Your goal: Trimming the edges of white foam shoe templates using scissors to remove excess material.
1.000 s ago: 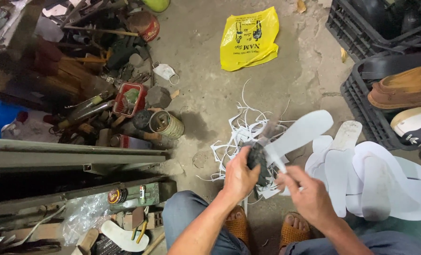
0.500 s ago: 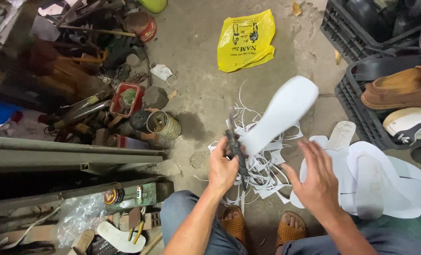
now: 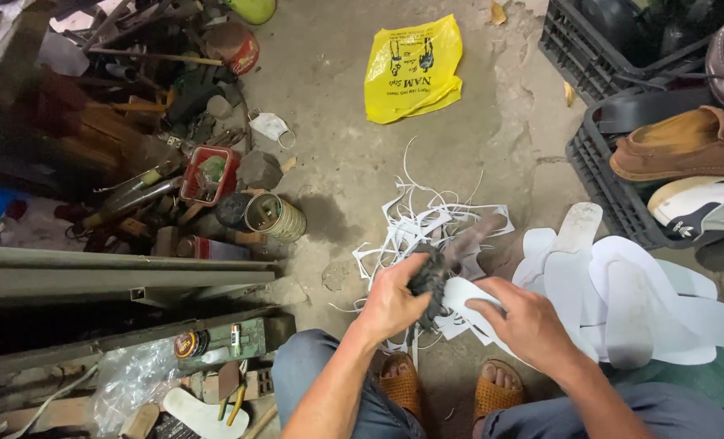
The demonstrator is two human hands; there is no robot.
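The left hand (image 3: 390,297) grips dark scissors (image 3: 431,280); the right hand (image 3: 528,321) pinches a white insole (image 3: 472,297). Touching — the scissors lie just left of the insole, whose length runs far-left to near-right.

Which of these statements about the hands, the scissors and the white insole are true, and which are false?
1. The left hand grips dark scissors. True.
2. The right hand holds a white insole. True.
3. A blue plastic bag lies on the floor. False: the plastic bag is yellow.
4. The cut insoles are piled to the person's left. False: they lie to the right.
5. White trimmings lie on the floor beyond the hands. True.
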